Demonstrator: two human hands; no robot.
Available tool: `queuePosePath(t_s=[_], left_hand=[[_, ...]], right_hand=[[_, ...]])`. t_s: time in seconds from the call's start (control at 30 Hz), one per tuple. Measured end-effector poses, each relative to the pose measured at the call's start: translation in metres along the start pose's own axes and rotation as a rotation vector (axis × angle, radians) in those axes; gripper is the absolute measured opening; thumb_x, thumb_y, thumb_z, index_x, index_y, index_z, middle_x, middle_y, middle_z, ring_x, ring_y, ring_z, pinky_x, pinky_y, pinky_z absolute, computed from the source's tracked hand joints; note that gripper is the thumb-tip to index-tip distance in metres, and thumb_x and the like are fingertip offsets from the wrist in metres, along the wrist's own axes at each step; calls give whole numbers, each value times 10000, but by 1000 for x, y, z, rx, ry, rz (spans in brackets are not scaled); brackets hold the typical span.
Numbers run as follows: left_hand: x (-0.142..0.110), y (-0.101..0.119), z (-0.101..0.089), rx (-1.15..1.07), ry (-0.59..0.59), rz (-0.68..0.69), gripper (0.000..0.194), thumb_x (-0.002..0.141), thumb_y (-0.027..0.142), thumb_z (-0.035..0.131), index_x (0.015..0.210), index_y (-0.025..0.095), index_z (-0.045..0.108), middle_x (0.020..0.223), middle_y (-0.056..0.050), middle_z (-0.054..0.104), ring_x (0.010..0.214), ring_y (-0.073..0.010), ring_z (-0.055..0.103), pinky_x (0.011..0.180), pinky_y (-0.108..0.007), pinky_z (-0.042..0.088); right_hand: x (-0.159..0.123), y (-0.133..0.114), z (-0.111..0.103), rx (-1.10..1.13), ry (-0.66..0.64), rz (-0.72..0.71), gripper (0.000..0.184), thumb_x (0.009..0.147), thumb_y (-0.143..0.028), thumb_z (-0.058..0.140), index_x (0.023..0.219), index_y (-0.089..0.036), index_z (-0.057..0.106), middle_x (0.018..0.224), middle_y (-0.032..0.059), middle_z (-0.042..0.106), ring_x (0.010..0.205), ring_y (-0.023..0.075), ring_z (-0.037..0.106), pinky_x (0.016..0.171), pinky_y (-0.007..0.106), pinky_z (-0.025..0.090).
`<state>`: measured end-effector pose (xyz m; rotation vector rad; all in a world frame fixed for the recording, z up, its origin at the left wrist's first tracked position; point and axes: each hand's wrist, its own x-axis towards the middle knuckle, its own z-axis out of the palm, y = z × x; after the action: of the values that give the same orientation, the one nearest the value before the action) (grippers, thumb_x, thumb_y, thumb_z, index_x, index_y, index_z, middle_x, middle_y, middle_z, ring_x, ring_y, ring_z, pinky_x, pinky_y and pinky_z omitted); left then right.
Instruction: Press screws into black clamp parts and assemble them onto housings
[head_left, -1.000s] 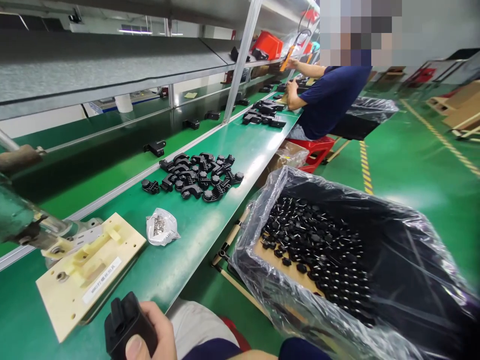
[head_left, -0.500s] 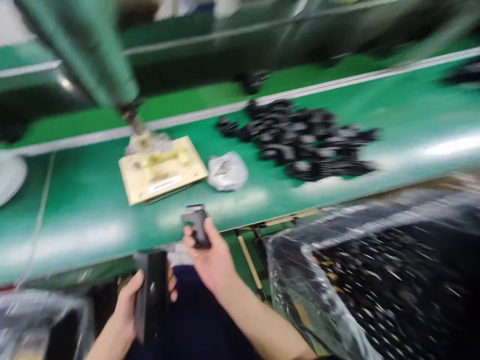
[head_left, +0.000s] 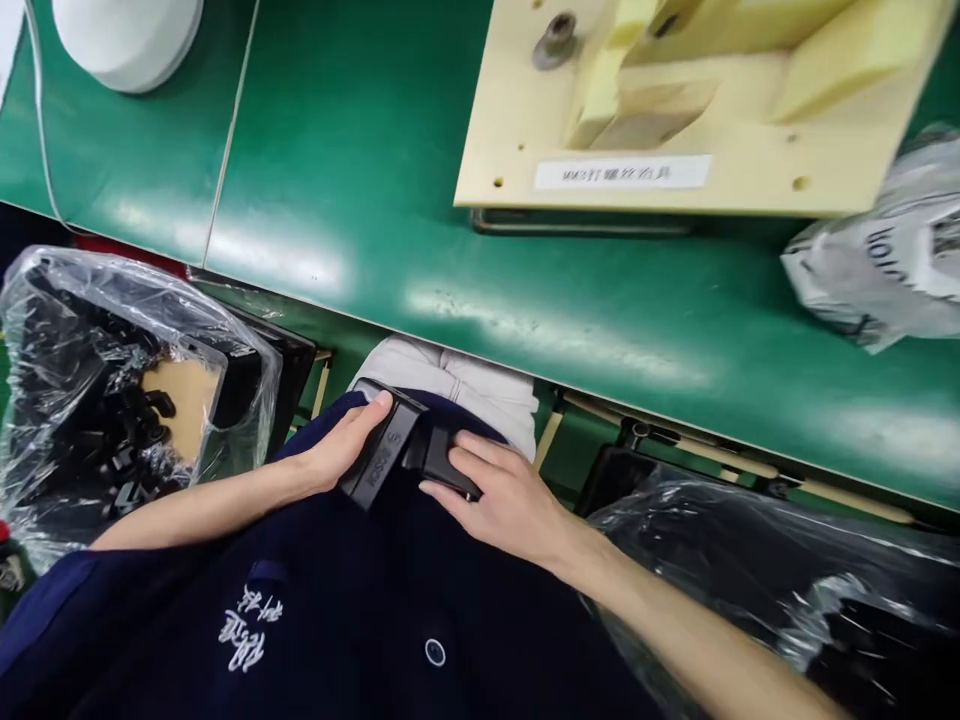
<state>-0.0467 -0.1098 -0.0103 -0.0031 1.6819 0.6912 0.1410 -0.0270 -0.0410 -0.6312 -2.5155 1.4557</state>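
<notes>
My left hand (head_left: 346, 440) is closed around a long black plastic housing (head_left: 384, 452) with raised lettering on its side, held low in front of my body. In my right hand (head_left: 502, 490) is a smaller black plastic part (head_left: 442, 468), gripped between thumb and fingers. The two black parts are close together, the smaller one just right of the housing; whether they touch I cannot tell. Above them, on the green workbench (head_left: 337, 230), lies a cream fixture board (head_left: 510, 130) with yellow blocks and a printed label.
At left, a plastic-lined bin (head_left: 247, 390) holds black parts and cardboard. Another lined bin (head_left: 697, 540) stands at lower right. A crumpled printed bag (head_left: 885, 250) sits right of the fixture. A round white object (head_left: 131, 40) and a white cable (head_left: 41, 130) are at upper left.
My view has turned down and leftward. Both hands have drawn in toward my body, and the two black parts have come close together. The pile of black pieces has left the view.
</notes>
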Motion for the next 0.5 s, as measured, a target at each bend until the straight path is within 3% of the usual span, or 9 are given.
queuePosePath(t_s=[0.1,0.17,0.3,0.5], left_hand=[[-2,-5,3,56,-1,15,536,767,695,582,737,164,650,707,-21,662,743,-182,598,742,-296,460],[-4,-6,6,52,21,20,510,786,662,589,654,169,607,619,4,608,662,-150,562,685,-267,451],[-5,-5,7,17,41,-53,500,816,634,574,648,164,607,570,10,575,565,-123,515,588,-247,426],[-7,-2,6,-57,50,-190,531,774,692,581,700,168,628,556,0,575,479,-121,487,472,-249,380]], right_hand=[[11,-1,6,-395,-101,-130,165,821,-255,680,744,-121,622,708,56,579,616,169,547,523,274,390],[16,-2,7,-497,-190,-164,159,822,-255,678,754,-118,633,709,59,587,609,179,559,510,279,377],[24,-7,1,-503,-268,-162,181,847,-266,658,748,-116,634,704,58,597,585,175,564,502,275,368],[25,-10,-9,-347,-135,-96,250,869,-334,655,765,-108,631,664,23,571,541,124,510,519,248,390]])
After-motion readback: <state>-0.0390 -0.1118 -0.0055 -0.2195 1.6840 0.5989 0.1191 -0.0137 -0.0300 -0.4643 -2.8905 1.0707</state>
